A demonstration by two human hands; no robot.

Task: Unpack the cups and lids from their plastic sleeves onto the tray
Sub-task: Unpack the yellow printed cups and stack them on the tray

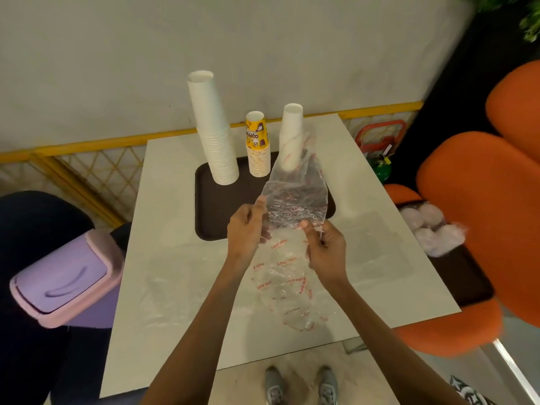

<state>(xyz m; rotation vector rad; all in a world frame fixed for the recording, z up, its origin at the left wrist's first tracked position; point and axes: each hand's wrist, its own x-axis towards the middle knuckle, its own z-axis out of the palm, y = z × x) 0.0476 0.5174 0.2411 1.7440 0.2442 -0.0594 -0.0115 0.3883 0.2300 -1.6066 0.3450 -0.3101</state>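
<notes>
My left hand (245, 229) and right hand (327, 252) each pinch a side of the sleeve (295, 206), held over the near edge of the tray (216, 206). Cups (213, 133) sit there in three stacks. White table (175, 273), grey wall (117, 54) behind, purple bin (67, 276) left, orange chairs (467, 185) right.

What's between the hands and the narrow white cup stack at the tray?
Only the plastic sleeve. The left hand and right hand pinch its middle; its far end wraps the lower part of the narrow cup stack, above the tray. The tall stack and yellow stack stand left of it, apart.
</notes>
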